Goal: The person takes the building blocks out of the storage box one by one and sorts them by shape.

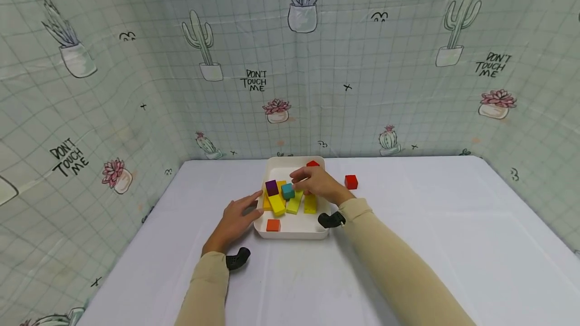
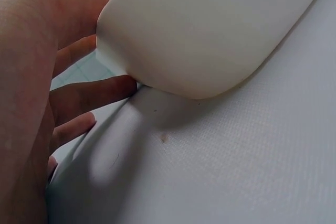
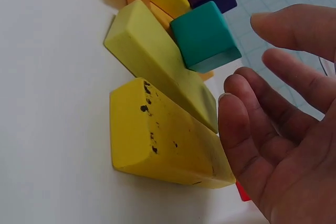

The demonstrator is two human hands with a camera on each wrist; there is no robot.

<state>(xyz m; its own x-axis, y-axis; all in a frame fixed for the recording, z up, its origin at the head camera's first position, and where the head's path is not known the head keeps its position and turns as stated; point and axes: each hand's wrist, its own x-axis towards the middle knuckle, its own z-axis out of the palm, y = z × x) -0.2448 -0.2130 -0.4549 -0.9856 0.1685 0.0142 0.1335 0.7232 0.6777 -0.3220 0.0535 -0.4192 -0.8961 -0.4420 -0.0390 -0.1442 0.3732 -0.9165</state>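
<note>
My left hand (image 1: 233,220) rests at the left side of a white tray (image 1: 299,229), its thumb and extended fingers against the rim. In the left wrist view, one fingertip touches the tray's lower edge. Over the tray hovers my right hand (image 1: 317,183), fingers apart and bent, with nothing between them. Just beside its fingertips is a teal cube (image 3: 205,38), resting on a pale yellow block (image 3: 157,59). A speckled yellow block (image 3: 168,135) lies below the hand. The purple cube (image 1: 272,187) sits on the pile's left, above another yellow block (image 1: 277,205).
An orange block (image 1: 273,225) lies near the tray's front edge, and a red block (image 1: 312,163) at its back right corner. A red cube (image 1: 351,182) sits on the white table (image 1: 408,225) right of the tray. Patterned cloth (image 1: 340,64) stands behind.
</note>
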